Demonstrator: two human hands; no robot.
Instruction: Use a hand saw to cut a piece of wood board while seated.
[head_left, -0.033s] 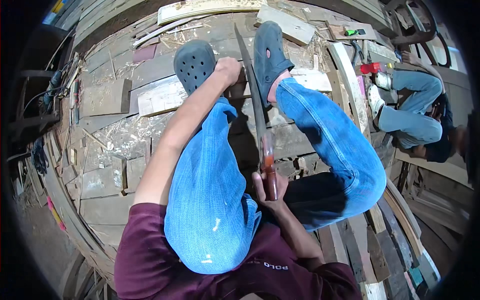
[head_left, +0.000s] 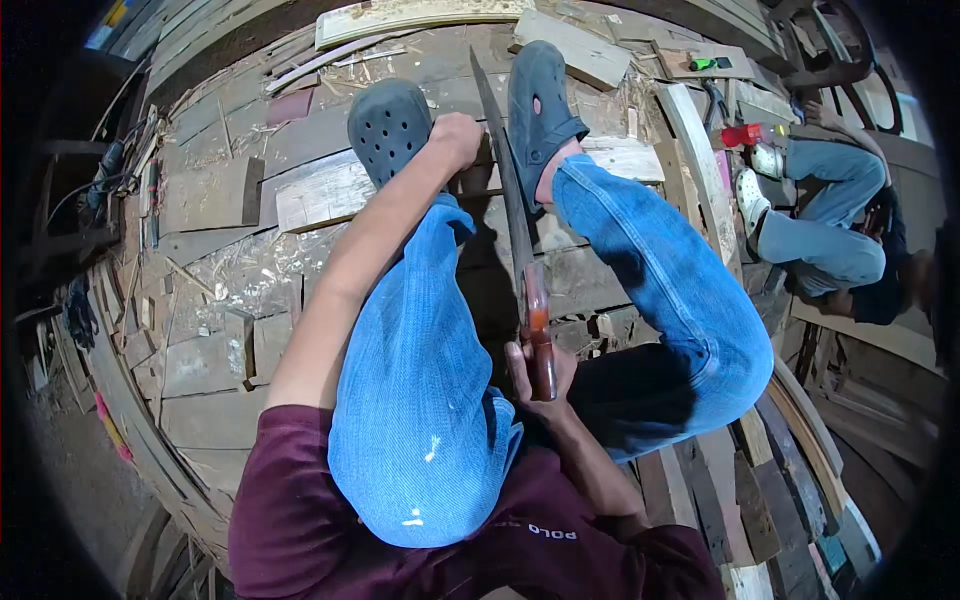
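Note:
My right hand is wrapped round the reddish-brown, see-through handle of a handsaw, low between my knees. The long dark saw blade runs away from me, narrowing to a tip beyond my feet, close along the inside of the right clog. My left hand is closed beside the left clog, left of the blade; what its fingers grip is hidden from above. A pale, worn board lies crosswise beneath my feet, showing again as a board end on the right.
Loose boards and wood chips cover the plank floor. A wood block lies at left, a long pale plank at right. Beyond it sit a red bottle and another seated person. Stacked wood strips lie lower right.

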